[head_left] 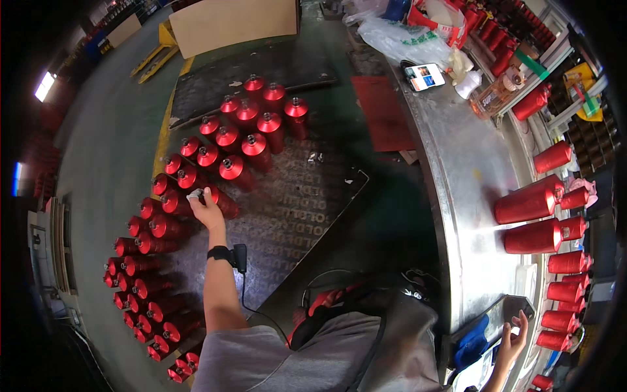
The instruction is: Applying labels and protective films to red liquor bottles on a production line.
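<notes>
- Cylinder, red (226, 205), upright among others, its top clamped in the left hand (209, 212).
- Right hand (514, 340) well apart, fingers spread, near the metal bench (473, 215).

My left hand (209, 212) pinches the grey top of a shiny red, round-bodied bottle (226, 204). It stands on the left, at the right edge of a cluster of matching bottles (255, 145).

Repeated capital letters cover the floor sheet (287, 222) left of the metal workbench (464, 150). On the workbench's far end, a translucent plastic bag (398, 40) bears green print, a red bag (452, 32) pale capitals; at its right edge, a plastic bottle (494, 98) shows large lettering. Smartphone (428, 76) screen text, on the workbench, is too small.
</notes>
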The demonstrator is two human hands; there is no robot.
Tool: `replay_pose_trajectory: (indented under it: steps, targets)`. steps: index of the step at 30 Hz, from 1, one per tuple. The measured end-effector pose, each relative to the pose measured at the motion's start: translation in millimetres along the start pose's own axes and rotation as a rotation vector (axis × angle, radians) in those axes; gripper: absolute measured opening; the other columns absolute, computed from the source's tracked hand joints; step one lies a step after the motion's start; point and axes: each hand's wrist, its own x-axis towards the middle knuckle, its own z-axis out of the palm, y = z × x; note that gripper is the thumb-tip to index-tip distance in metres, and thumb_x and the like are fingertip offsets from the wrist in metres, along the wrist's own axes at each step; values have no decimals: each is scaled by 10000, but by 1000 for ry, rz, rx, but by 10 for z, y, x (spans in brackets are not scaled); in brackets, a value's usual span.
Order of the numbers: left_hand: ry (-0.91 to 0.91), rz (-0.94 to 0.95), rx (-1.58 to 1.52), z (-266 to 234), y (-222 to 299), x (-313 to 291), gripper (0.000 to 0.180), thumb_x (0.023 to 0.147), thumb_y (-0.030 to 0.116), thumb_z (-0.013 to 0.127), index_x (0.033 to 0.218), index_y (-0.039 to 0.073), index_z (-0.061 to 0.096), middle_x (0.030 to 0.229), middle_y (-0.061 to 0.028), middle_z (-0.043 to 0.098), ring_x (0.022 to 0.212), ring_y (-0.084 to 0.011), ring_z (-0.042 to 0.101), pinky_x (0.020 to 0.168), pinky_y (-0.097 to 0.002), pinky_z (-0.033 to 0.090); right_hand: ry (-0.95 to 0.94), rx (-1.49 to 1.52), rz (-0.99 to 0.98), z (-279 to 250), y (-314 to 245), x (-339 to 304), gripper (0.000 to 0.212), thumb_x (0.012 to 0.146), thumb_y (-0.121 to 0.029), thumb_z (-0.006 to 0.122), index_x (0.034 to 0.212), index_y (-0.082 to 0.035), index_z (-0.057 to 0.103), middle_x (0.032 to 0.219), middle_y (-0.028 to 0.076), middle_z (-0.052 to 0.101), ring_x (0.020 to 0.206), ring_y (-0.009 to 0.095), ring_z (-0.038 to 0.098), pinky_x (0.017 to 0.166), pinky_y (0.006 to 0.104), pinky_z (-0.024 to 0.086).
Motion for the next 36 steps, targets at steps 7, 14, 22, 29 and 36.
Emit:
replay_pose_trajectory:
  steps: [7,14,22,29,36]
  targets:
    - [50,-130,-55,106,-323,87,328,894,246,728,1005,-42,617,1001,-214,643,976,-381,589,908,-465,451,62,23,86,-135,337,-353,497,902,-56,651,1386,-92,544,1080,59,625,828,67,556,570,203,391]
    - [-25,-84,69,204,-65,145,440,849,382,780,924,-37,667,929,-197,628,878,-353,590,808,-452,488,101,151,247,-33,-105,-685,549,830,2,685,1355,-79,549,1057,40,649,559,18,433,488,203,354]
    - [45,199,29,763,1052,279,591,900,354,712,1243,-109,575,1234,-259,616,1077,-373,619,945,-464,490,264,44,244,-192,-483,-846,470,779,-110,756,1233,-62,645,988,68,692,670,98,556,569,243,440]
    - [-1050,188,-1244,614,4814,-1317,521,959,29,558,1433,-78,371,1479,-184,419,1397,-264,375,1172,-384,263,250,146,231,-128,-586,-1087,466,792,-154,766,1232,-71,637,993,79,692,607,145,543,558,280,461]
    - [-1325,817,-1467,-114,6657,-2467,639,830,139,736,1371,-49,452,1388,-225,481,1305,-348,464,1117,-429,340,348,140,253,-213,-453,-1361,453,814,-169,761,1232,-48,633,1023,111,684,663,183,579,607,296,480]
